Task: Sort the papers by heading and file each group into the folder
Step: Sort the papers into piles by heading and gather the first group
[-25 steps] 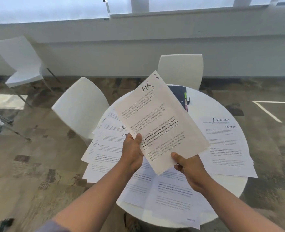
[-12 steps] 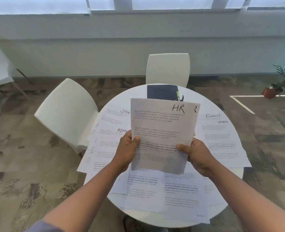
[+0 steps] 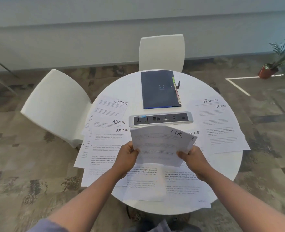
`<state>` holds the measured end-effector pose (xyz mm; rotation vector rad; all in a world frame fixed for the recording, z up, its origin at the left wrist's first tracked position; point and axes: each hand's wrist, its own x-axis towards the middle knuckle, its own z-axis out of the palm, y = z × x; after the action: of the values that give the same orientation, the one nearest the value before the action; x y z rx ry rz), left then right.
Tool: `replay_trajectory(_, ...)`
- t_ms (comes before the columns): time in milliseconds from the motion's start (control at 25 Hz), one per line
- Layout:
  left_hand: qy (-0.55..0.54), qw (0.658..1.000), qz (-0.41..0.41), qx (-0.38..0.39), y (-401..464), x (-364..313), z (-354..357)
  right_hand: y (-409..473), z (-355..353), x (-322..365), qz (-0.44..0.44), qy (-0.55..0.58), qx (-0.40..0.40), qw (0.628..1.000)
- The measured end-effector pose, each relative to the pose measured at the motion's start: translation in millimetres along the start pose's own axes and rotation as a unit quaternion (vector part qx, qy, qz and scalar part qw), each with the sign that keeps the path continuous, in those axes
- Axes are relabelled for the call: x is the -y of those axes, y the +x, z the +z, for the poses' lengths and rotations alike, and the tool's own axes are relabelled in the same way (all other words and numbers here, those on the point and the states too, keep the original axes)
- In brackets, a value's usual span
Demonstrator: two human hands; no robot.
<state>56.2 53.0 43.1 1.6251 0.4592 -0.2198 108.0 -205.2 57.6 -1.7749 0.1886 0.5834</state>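
I hold a small stack of sheets headed HR [image 3: 160, 144] low over the round white table [image 3: 225, 185]. My left hand [image 3: 127, 156] grips its left edge and my right hand [image 3: 191, 158] grips its lower right corner. Loose papers lie spread over the table: one headed SPORTS [image 3: 111, 108] at the far left, ADMIN sheets [image 3: 108, 131] below it, and FINANCE and SPORTS sheets [image 3: 220, 124] on the right. More sheets [image 3: 163, 185] lie near me. A dark blue folder [image 3: 158, 89] with coloured tabs lies closed at the far side.
A silver socket strip [image 3: 161, 118] is set into the table's middle, just beyond the held stack. White chairs stand at the left [image 3: 54, 106] and behind the table [image 3: 162, 51]. A potted plant [image 3: 272, 69] stands on the floor at the right.
The HR stack has come down from an upright, raised position to lie flatter and lower over the table. My view tipped down, and the socket strip and folder show in full.
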Motion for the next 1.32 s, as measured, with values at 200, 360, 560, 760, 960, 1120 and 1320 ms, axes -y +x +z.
replay_trajectory(200,0.022,1.0,-0.001,0.006,1,10,1,3,3,-17,0.009,-0.004,-0.005,1.0)
replay_trajectory(360,0.029,1.0,0.003,-0.005,5,13,1,5,4,-20,-0.008,-0.015,-0.002,1.0)
replay_trajectory(560,0.021,1.0,-0.019,-0.014,3,22,2,4,11,-24,0.0,-0.044,-0.021,0.999)
replay_trajectory(760,0.053,0.998,-0.027,0.008,7,25,-4,5,11,-24,0.019,-0.059,-0.007,0.998)
replay_trajectory(960,0.02,1.0,-0.007,0.011,16,-9,-6,2,-10,14,0.013,0.015,0.013,1.0)
replay_trajectory(1120,-0.047,0.998,-0.014,0.03,32,-41,7,8,-39,39,-0.004,0.077,0.039,0.996)
replay_trajectory(1320,-0.083,0.995,-0.041,0.035,36,-59,46,22,-79,46,-0.013,0.106,0.052,0.993)
